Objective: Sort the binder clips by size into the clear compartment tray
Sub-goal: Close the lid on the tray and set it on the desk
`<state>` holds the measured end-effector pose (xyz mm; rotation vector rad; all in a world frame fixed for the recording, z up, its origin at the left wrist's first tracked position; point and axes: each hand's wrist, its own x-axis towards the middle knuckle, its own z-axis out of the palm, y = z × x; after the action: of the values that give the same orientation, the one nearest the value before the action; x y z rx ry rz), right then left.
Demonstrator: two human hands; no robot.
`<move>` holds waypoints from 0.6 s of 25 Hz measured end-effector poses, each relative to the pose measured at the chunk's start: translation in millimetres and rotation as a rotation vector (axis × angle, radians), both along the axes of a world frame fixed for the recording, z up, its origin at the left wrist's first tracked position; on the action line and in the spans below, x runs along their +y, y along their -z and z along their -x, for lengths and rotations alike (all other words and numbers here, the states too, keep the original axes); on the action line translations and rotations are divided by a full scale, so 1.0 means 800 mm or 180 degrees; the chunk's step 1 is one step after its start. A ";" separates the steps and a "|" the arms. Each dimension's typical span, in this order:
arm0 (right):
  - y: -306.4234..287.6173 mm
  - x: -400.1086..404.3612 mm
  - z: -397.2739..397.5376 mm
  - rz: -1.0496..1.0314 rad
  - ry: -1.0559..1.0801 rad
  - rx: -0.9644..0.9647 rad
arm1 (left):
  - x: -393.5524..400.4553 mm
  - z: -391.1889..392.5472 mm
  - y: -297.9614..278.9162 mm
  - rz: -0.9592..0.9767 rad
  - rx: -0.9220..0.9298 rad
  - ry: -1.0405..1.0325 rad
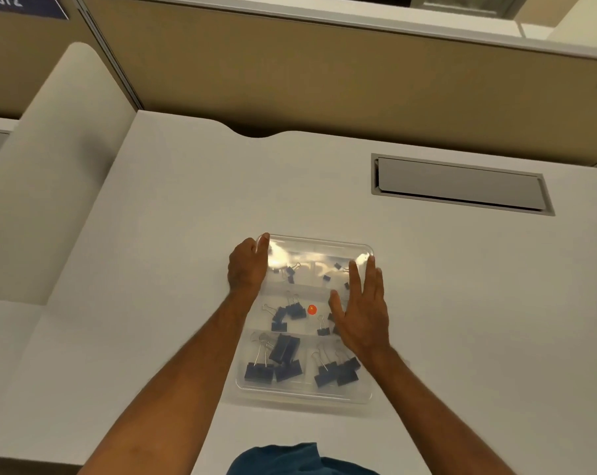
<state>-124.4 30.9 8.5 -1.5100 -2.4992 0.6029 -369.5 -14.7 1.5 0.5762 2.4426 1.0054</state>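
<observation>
At the far left a cream partition panel [40,186] rises beside the white desk [160,255]. On the desk, near the middle, lies the clear compartment tray [304,394], its long side running near to far.

The left hand [247,267] holds the tray's far left corner: the fingers curl over the left rim, with the thumb laid along the far edge. In the tray's left column, the far compartment holds small binder clips [291,271], the middle one holds medium binder clips [292,310], and the near one holds large binder clips [280,358], all black with silver wire handles. A small red sticker [312,309] sits on the tray near its centre.

In the right column, a few more small clips [326,278] lie in the far compartment, one medium clip [323,329] shows in the middle one, and more large clips [336,370] fill the near one. The right hand [362,313] lies flat above the tray's right side with straight, slightly spread fingers pointing far; whether it touches the tray cannot be told.

Farther right, a grey recessed flap [461,183] is set into the desk. A tan wall panel [324,73] runs along the far edge, and blue cloth [283,461] shows at the near edge.
</observation>
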 end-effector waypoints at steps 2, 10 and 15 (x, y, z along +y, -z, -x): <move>0.000 0.035 0.019 -0.0104 -0.0048 -0.0107 | 0.000 0.000 0.001 -0.0010 0.0021 -0.0002; 0.012 0.066 0.034 -0.0392 -0.0412 -0.0300 | 0.005 0.005 0.005 0.0286 -0.0009 0.0086; 0.011 0.076 0.040 -0.0334 -0.0370 -0.0168 | 0.008 0.006 0.008 0.0343 -0.0071 -0.0001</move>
<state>-156.3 91.9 -0.6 -1.3693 -2.6278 0.4459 -374.1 -8.5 -4.7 0.5257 2.4597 0.8693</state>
